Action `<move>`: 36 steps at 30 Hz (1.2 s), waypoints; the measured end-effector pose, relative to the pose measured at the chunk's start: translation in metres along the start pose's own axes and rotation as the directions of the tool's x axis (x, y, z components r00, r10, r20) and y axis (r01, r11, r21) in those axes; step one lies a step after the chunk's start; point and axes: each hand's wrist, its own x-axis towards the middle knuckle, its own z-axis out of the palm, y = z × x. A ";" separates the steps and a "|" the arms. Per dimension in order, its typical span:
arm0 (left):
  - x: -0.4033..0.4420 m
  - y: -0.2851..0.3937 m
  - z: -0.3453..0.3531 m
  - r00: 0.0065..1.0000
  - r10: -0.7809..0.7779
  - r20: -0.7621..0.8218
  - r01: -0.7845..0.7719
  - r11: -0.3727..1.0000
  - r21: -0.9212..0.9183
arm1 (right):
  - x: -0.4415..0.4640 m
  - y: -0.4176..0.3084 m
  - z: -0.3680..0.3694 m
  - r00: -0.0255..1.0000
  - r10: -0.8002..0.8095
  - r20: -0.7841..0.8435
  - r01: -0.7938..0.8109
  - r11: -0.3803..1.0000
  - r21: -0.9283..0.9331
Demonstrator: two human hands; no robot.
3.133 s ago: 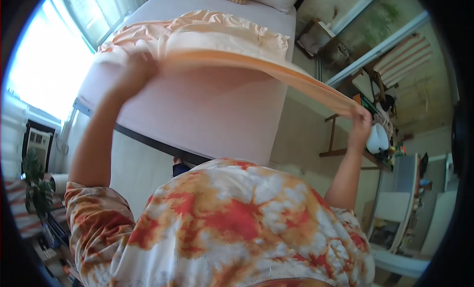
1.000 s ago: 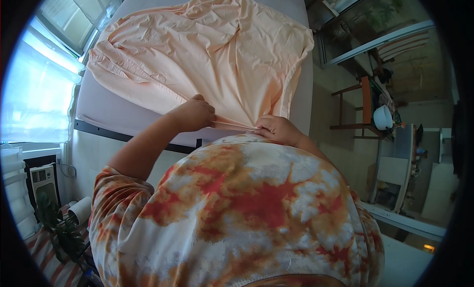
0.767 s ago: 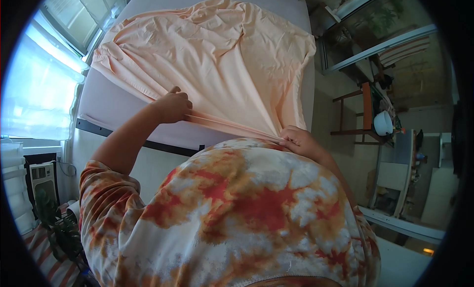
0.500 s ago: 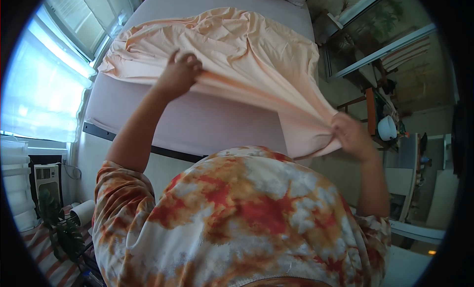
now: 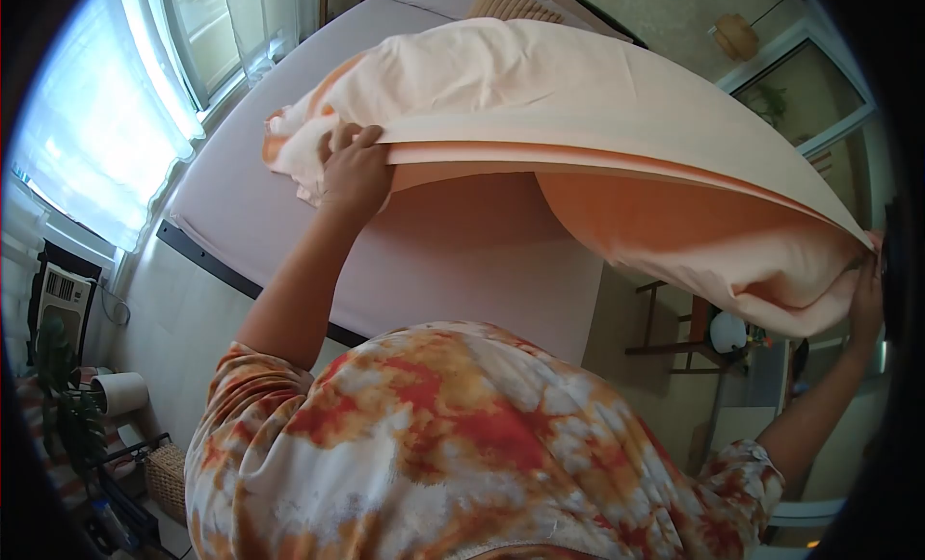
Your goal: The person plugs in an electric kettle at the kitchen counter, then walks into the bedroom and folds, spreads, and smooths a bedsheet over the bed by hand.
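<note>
A peach sheet [image 5: 520, 88] billows in the air over a bed with a pale pink mattress [image 5: 462, 261]. My left hand [image 5: 356, 170] is closed on the sheet's near edge, above the middle-left of the bed. Far out at the right edge of the view, my right hand [image 5: 867, 290] grips the other end of that edge, with a bunched fold hanging beside it. Between the hands the edge is stretched in a long line, and the orange-toned underside shows below it. The sheet's far left part is gathered in folds on the bed.
A ribbed pillow [image 5: 515, 3] lies at the bed's head. The dark bed frame [image 5: 207, 258] runs along the near side. At left are a curtained window, a plant [image 5: 63, 386], a white pot [image 5: 123, 393] and a wicker basket [image 5: 166, 478]. A wooden chair [image 5: 665, 348] stands at right.
My right hand has swung far out to the right and my hands are wider apart. The sheet has lifted off much of the bed and filled with air. The view has turned.
</note>
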 end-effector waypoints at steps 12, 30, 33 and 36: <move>-0.071 -0.100 -0.034 0.905 -0.425 0.038 0.405 0.884 0.234 | 0.005 0.102 -0.044 0.995 0.045 -0.086 -0.055 0.992 -0.110; -0.221 -0.143 -0.153 0.875 -0.483 0.031 0.478 0.872 0.101 | -0.088 0.361 -0.016 0.937 0.036 -0.349 -0.158 0.931 -0.330; -0.223 -0.129 -0.179 0.826 -0.555 0.104 0.562 0.791 -0.241 | -0.113 0.378 0.003 0.937 0.132 -0.325 -0.229 0.932 -0.282; -0.213 -0.114 -0.216 0.851 -0.489 0.190 0.525 0.802 -0.285 | -0.132 0.388 0.028 0.931 0.223 -0.290 -0.293 0.929 -0.226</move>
